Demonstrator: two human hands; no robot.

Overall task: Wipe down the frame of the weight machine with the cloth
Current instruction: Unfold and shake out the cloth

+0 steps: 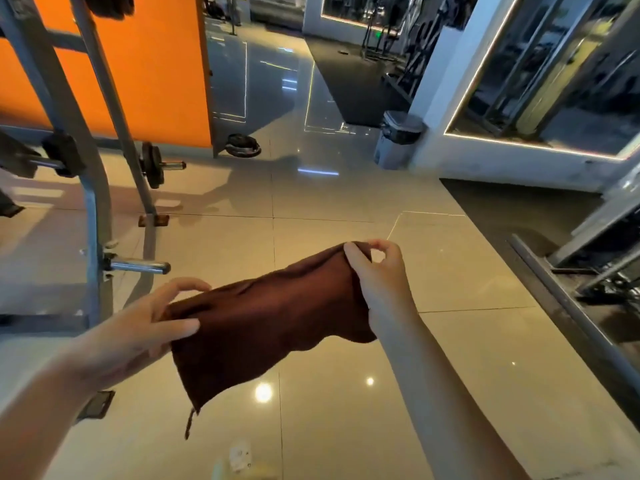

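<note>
A dark brown cloth (pixel 270 317) hangs stretched between my two hands above the tiled floor. My left hand (pixel 145 323) pinches its left edge between thumb and fingers. My right hand (pixel 377 268) pinches its upper right corner, with the other fingers curled. One cloth corner with a loose thread dangles below. The grey metal frame of the weight machine (pixel 93 209) stands at the left, apart from the cloth, with chrome pegs and a black weight plate on it.
An orange wall panel (pixel 149 64) rises behind the machine. A loose weight plate (pixel 243 145) lies on the floor by its edge. A grey bin (pixel 398 138) stands beside a white pillar. Another machine's dark base (pixel 581 289) sits at the right on a mat.
</note>
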